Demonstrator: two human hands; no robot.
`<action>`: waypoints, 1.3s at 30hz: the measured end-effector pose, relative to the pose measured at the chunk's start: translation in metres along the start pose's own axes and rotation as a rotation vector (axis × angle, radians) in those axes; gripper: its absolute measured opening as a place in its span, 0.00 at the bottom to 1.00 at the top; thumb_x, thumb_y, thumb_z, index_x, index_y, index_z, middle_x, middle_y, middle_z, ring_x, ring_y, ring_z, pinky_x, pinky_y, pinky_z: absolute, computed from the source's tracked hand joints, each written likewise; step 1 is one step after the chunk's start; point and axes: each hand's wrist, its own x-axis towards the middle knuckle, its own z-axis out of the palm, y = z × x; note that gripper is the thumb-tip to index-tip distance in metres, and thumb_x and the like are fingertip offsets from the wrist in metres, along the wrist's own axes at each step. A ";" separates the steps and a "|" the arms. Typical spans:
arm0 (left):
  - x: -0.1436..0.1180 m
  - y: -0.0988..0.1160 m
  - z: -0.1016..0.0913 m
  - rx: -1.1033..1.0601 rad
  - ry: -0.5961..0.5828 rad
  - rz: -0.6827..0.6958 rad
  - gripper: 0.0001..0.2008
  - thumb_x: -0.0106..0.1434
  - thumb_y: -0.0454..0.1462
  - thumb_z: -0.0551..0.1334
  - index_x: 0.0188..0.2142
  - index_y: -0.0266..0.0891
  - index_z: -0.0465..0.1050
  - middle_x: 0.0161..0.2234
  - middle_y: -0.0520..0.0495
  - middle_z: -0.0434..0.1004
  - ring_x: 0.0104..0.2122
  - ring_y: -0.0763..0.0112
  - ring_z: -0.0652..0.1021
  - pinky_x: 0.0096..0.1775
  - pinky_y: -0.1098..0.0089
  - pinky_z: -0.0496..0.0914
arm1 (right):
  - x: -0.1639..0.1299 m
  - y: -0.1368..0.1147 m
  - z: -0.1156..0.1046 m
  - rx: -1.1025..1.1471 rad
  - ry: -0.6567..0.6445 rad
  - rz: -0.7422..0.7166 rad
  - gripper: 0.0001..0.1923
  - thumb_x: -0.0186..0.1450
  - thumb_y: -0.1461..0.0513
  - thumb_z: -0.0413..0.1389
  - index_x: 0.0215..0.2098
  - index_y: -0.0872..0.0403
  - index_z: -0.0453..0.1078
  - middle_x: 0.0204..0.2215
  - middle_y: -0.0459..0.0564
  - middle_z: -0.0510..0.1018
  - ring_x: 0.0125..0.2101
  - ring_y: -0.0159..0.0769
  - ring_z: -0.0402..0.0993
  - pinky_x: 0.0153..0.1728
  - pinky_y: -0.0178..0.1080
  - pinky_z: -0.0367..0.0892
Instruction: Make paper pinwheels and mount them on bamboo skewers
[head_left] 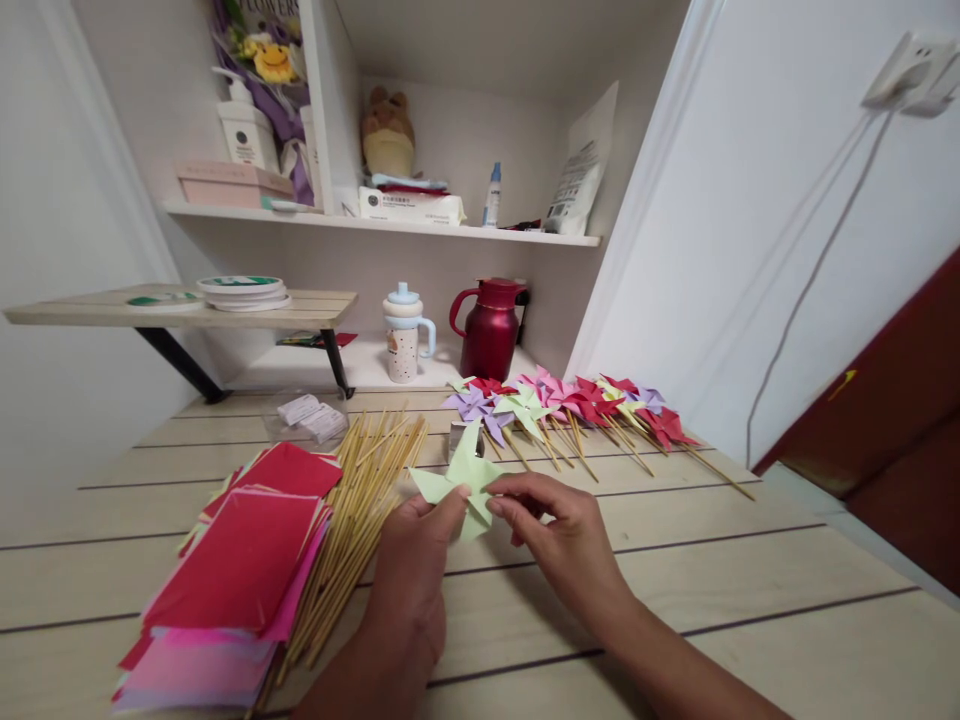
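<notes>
While both hands pinch it, the left hand [409,560] and right hand [559,535] hold a pale green paper pinwheel [465,478] just above the table [750,590], fingers closed on it, beside bamboo sticks [352,530].

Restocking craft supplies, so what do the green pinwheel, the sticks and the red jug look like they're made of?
Green pinwheel: thin matte paper, creased folds. Sticks: pale, slim, likely bamboo or wood. Red jug: glossy shell, metal or plastic, unclear.
</notes>
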 end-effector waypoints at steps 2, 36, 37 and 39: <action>-0.001 0.002 0.000 -0.018 0.005 -0.011 0.11 0.51 0.39 0.70 0.35 0.37 0.80 0.30 0.48 0.82 0.31 0.69 0.77 0.36 0.71 0.68 | 0.001 0.001 -0.001 -0.003 -0.037 -0.011 0.07 0.62 0.61 0.61 0.38 0.52 0.80 0.30 0.49 0.81 0.19 0.30 0.68 0.20 0.34 0.66; -0.009 0.004 0.003 0.108 0.009 0.023 0.18 0.50 0.43 0.70 0.37 0.34 0.81 0.32 0.42 0.84 0.35 0.57 0.81 0.40 0.63 0.71 | 0.003 -0.004 -0.001 -0.093 -0.014 0.093 0.07 0.60 0.60 0.60 0.26 0.54 0.76 0.20 0.46 0.77 0.21 0.31 0.68 0.21 0.32 0.61; -0.010 0.004 0.004 0.118 0.015 0.036 0.17 0.50 0.43 0.70 0.36 0.34 0.81 0.31 0.43 0.84 0.35 0.58 0.81 0.40 0.63 0.71 | 0.003 -0.004 -0.002 -0.090 -0.017 0.092 0.06 0.60 0.60 0.60 0.26 0.54 0.76 0.20 0.46 0.77 0.21 0.31 0.68 0.20 0.32 0.61; -0.010 0.005 0.005 0.135 0.031 0.056 0.15 0.50 0.43 0.70 0.35 0.34 0.81 0.30 0.44 0.83 0.34 0.59 0.81 0.39 0.65 0.71 | 0.004 -0.004 -0.002 -0.088 -0.019 0.088 0.06 0.60 0.61 0.61 0.26 0.54 0.76 0.20 0.46 0.77 0.21 0.32 0.69 0.20 0.32 0.61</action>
